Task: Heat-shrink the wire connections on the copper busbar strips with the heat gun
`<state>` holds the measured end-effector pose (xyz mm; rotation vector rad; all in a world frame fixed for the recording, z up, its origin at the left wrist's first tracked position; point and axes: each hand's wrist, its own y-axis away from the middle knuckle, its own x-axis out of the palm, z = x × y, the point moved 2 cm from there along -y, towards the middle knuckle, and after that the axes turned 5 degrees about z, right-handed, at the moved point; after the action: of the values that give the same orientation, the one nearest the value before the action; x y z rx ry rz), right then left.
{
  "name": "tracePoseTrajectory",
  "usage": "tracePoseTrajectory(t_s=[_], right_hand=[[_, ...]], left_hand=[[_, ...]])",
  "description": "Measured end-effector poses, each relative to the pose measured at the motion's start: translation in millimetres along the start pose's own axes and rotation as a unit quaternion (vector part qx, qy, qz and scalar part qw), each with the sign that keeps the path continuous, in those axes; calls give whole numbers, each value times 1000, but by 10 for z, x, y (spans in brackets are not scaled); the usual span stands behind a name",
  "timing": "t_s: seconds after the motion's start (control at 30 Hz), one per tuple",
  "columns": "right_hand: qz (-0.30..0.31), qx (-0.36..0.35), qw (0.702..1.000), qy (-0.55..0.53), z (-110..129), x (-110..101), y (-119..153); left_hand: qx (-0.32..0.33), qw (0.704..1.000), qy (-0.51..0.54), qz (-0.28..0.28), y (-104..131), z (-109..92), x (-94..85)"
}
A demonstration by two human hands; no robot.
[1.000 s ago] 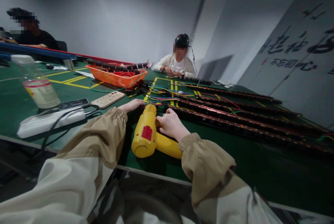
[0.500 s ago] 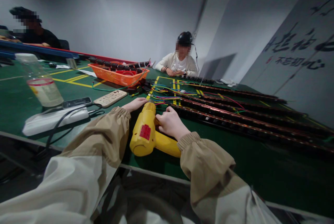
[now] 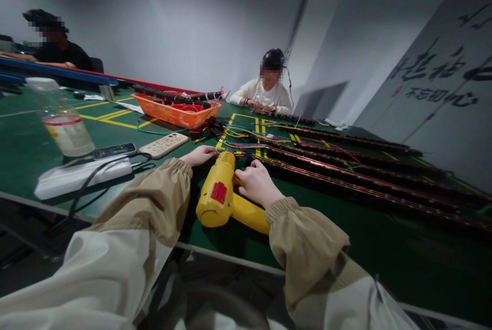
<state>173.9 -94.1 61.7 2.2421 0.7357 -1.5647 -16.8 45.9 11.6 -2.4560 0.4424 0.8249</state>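
Note:
A yellow heat gun [image 3: 215, 199] with a red label lies in front of me, its nozzle pointing away toward coloured wires [image 3: 246, 153]. My right hand [image 3: 259, 184] is closed against the gun's right side, above the handle; some of its fingers are hidden behind the body. The handle runs back under my right sleeve. Left of the nozzle, my left hand [image 3: 200, 156] has its fingertips together at the ends of the wires, apparently pinching them. The nozzle partly covers that spot. Long dark strips with copper-coloured edges [image 3: 323, 166] extend to the right from the wires.
An orange basket [image 3: 169, 109] holds black segmented parts. A phone [image 3: 165, 145], a dark device [image 3: 114, 151], a white power strip [image 3: 82, 179] and a bottle [image 3: 65, 127] stand left on the green table [image 3: 238, 245]. One person [image 3: 265, 89] sits opposite, another [image 3: 57, 53] far left.
The heat gun and my right hand have shifted slightly to the right together. My left hand stays almost where it was. The person opposite has moved their hands a little.

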Motion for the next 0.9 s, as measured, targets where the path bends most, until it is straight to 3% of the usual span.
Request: tracePoseTrajectory(t_s=[0.13,0.4,0.77,0.9], right_hand=[[5,17,1000,3,-85,28,103],[12,46,999,16,-196,16,298],[16,23,999,24,-117,-28,265],[9,-2,1000,13,-18,-30,197]], left_hand=[[-11,999,15,32,6,79,32],[2,999,17,28,67,25,36],[97,986,-122,-57,119,-52,-13],[129,979,-146,-61,182,-120,-48]])
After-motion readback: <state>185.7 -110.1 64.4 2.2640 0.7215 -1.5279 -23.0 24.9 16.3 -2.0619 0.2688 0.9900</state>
